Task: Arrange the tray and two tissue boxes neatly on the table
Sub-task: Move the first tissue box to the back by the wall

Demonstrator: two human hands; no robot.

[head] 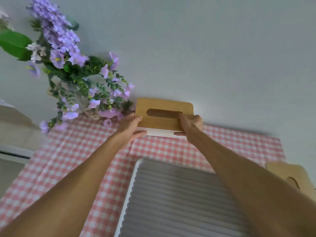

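A tissue box [160, 120] with a wooden slotted lid and a white body sits at the table's far edge, against the wall. My left hand [131, 127] grips its left end and my right hand [189, 125] grips its right end, thumb on the lid. A grey ribbed tray [171, 194] with a white rim lies nearer me, between my forearms. The second tissue box [290, 175], also wooden-lidded, sits at the right edge, partly hidden behind my right arm.
A pink and white checked cloth [77, 159] covers the table. A woven vase of purple flowers [77, 79] stands at the back left, its blooms touching the held box's left side. A pale wall [205, 48] runs behind the table.
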